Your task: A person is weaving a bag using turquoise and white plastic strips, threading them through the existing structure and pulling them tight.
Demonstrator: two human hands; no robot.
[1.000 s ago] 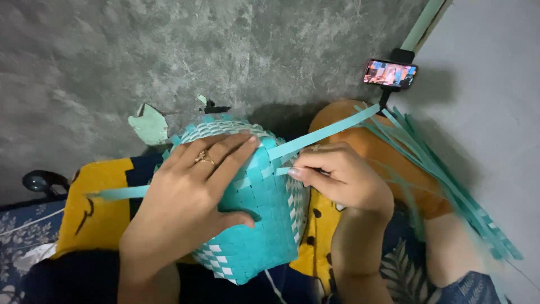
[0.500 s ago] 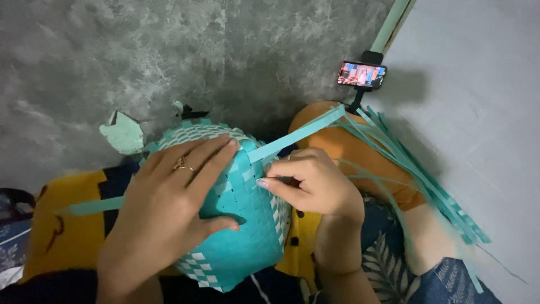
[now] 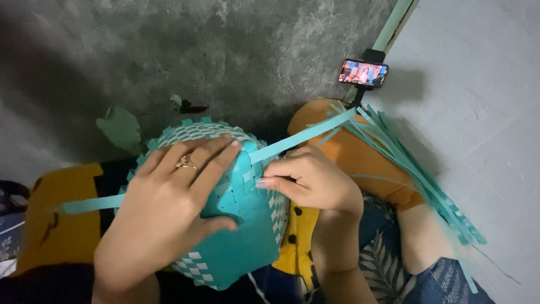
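Note:
A teal and white woven basket (image 3: pixel 247 247) lies upturned on my lap, its teal base facing me. My left hand (image 3: pixel 163 214), a ring on one finger, is spread flat over the basket and presses it down. My right hand (image 3: pixel 312 183) pinches a long teal strip (image 3: pixel 304 136) where it enters the weave at the basket's upper right edge; the strip runs up and to the right. Another teal strip (image 3: pixel 93 204) sticks out to the left from under my left hand.
A bundle of loose teal strips (image 3: pixel 416 174) lies across my orange-clad knee (image 3: pixel 354 152) on the right. A phone on a stand (image 3: pixel 363 73) with a lit screen stands by the grey wall (image 3: pixel 225 50). A pale green scrap (image 3: pixel 119 126) lies on the floor behind the basket.
The view has shifted slightly. My right hand has slid along the strip toward the basket's edge. My left hand stays spread on the basket.

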